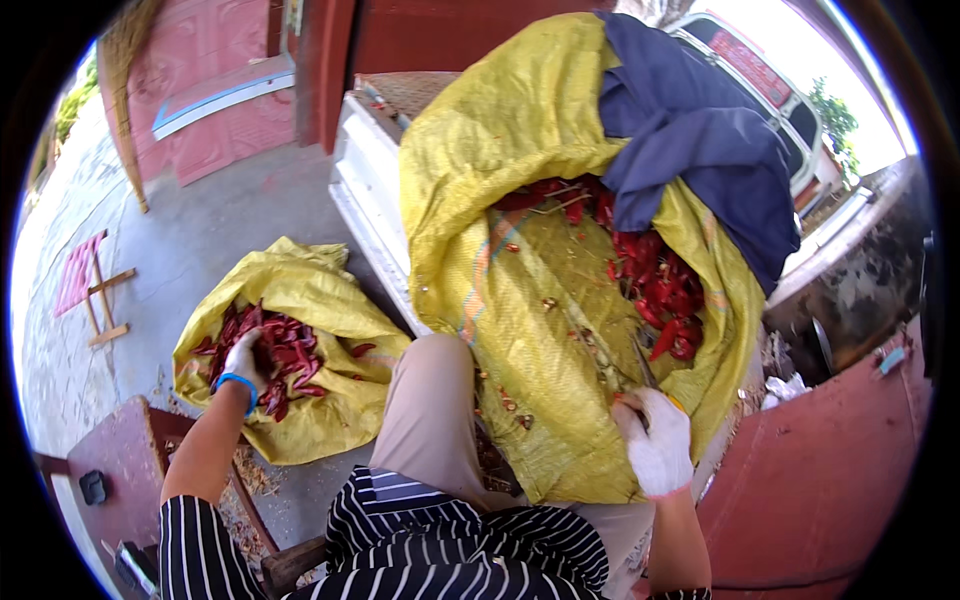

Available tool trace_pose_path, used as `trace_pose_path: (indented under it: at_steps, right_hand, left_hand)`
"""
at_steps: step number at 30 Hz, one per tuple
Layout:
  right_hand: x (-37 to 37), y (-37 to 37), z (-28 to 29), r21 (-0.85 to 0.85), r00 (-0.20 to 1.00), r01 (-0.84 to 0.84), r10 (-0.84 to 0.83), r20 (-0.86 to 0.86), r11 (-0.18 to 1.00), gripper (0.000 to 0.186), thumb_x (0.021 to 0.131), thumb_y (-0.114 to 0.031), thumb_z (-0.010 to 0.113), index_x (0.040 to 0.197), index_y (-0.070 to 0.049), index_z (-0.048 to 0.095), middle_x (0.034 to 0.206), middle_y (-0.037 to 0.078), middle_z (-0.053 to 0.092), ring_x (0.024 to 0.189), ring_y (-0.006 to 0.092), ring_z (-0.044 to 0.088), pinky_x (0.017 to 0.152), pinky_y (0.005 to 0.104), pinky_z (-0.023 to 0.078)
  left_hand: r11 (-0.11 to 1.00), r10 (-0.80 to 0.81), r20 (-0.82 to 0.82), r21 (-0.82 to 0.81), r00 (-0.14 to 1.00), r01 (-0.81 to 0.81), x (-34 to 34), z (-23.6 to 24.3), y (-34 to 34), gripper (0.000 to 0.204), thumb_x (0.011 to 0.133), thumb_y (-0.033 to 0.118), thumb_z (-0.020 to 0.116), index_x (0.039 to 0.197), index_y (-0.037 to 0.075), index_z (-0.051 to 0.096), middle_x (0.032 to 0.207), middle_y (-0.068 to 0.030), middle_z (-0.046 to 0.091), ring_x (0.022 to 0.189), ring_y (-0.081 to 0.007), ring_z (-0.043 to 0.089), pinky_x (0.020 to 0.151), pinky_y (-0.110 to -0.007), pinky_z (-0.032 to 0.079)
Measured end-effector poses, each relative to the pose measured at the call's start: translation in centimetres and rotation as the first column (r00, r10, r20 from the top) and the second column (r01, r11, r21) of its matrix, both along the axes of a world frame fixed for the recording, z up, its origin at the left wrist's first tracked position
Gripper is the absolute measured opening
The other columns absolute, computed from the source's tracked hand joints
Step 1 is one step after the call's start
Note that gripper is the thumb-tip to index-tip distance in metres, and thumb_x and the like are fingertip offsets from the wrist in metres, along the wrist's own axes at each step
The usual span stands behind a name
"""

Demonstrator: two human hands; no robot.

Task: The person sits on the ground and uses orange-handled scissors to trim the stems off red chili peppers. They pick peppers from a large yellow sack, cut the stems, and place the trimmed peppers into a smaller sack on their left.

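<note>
My left hand (246, 360), in a white glove with a blue band at the wrist, reaches into the smaller yellow woven sack (330, 420) on the left. It touches the dark red dried chillies (290, 352) heaped there, and its fingers are mostly hidden. My right hand (660, 440), also gloved in white, is closed around scissors (643, 362) with a bit of orange at the handle, blades pointing away from me. It rests over the near right part of the large yellow woven sack (500, 110). Brighter red chillies (665, 290) lie along that sack's right and far inside.
Dark blue cloth (700, 140) drapes over the large sack's far right edge. A white box-like piece (365, 200) stands behind my knee. Left are a small folding stool (98, 290) and a dark red wooden seat (115, 460). A reddish board (800, 480) lies right.
</note>
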State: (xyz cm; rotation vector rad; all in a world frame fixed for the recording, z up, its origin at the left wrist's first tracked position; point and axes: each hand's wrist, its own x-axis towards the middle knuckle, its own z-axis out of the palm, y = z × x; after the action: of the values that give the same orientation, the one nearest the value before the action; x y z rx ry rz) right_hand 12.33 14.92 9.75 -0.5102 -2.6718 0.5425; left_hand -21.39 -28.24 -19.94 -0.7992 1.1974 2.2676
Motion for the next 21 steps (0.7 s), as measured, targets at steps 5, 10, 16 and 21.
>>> trace_pose_path:
  at_steps: [5, 10, 16, 21]
  right_hand:
    - [-3.5, 7.4, 0.4, 0.205, 0.993, 0.104, -0.091, -0.073, 0.973, 0.024, 0.084, -0.010, 0.067, 0.107, -0.004, 0.063, 0.101, 0.018, 0.068, 0.093, 0.0378, 0.065, 0.081, 0.0430, 0.052]
    - [-3.1, 14.4, 0.6, 0.270, 0.966, 0.242, -0.259, 0.029, 0.932, 0.037, 0.085, -0.012, 0.065, 0.121, -0.007, 0.061, 0.115, 0.019, 0.065, 0.108, 0.0381, 0.062, 0.094, 0.0439, 0.049]
    - [-6.5, 12.6, 2.6, 0.319, 0.905, 0.112, -0.229, 0.359, 0.941, 0.038, 0.085, -0.024, 0.067, 0.119, -0.007, 0.063, 0.119, 0.017, 0.064, 0.111, 0.0362, 0.061, 0.095, 0.0436, 0.048]
    - [-8.2, 12.9, 0.7, 0.396, 0.904, 0.111, -0.258, 0.342, 0.912, 0.035, 0.084, -0.028, 0.068, 0.112, -0.007, 0.067, 0.115, 0.017, 0.066, 0.109, 0.0375, 0.061, 0.093, 0.0448, 0.048]
  left_hand:
    - [0.926, 0.228, -0.226, -0.249, 0.947, -0.283, -8.9, -7.7, -7.8, 0.032, 0.087, 0.044, 0.070, 0.096, 0.014, 0.062, 0.074, -0.0040, 0.062, 0.061, -0.0193, 0.062, 0.050, -0.035, 0.053]
    - [0.752, -0.028, -0.071, -0.659, 0.997, -0.026, -6.6, -5.1, -2.1, 0.044, 0.081, 0.034, 0.073, 0.112, 0.008, 0.056, 0.085, -0.0077, 0.057, 0.074, -0.0253, 0.056, 0.066, -0.045, 0.051]
    - [0.858, -0.461, -0.069, -0.287, 0.884, 0.425, 1.1, 0.6, 8.2, 0.026, 0.087, 0.018, 0.066, 0.111, 0.016, 0.056, 0.086, -0.0018, 0.063, 0.070, -0.0202, 0.064, 0.060, -0.039, 0.053]
    - [0.792, -0.602, -0.369, -0.167, 0.708, 0.587, 5.8, 10.8, 17.3, 0.033, 0.089, 0.013, 0.066, 0.119, 0.003, 0.058, 0.099, -0.0079, 0.067, 0.084, -0.0219, 0.068, 0.070, -0.035, 0.056]
